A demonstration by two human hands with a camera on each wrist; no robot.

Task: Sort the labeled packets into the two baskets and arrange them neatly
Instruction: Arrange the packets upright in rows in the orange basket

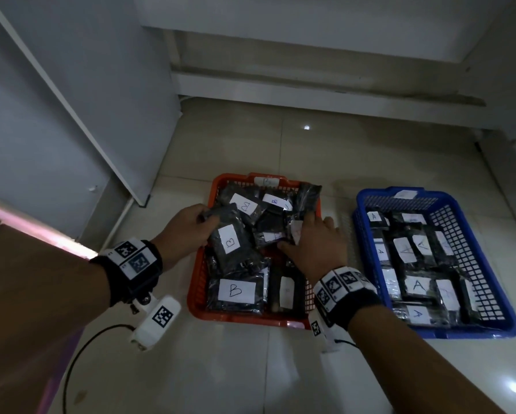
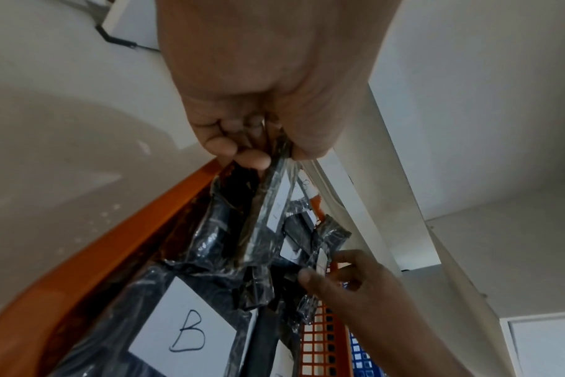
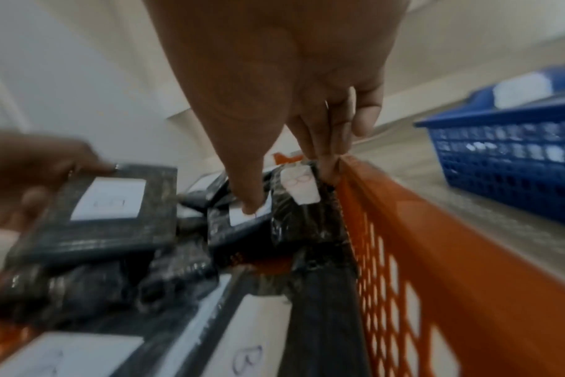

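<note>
Orange mesh basket (image 1: 201, 276), glossy black packets; left hand (image 1: 185, 231) pinching B packet (image 1: 231, 243), right hand (image 1: 313, 249) fingers grasping another.

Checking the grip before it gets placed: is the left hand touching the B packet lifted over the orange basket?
Touching. The left wrist view shows the left hand pinching the B packet edge between fingertips and thumb.
</note>
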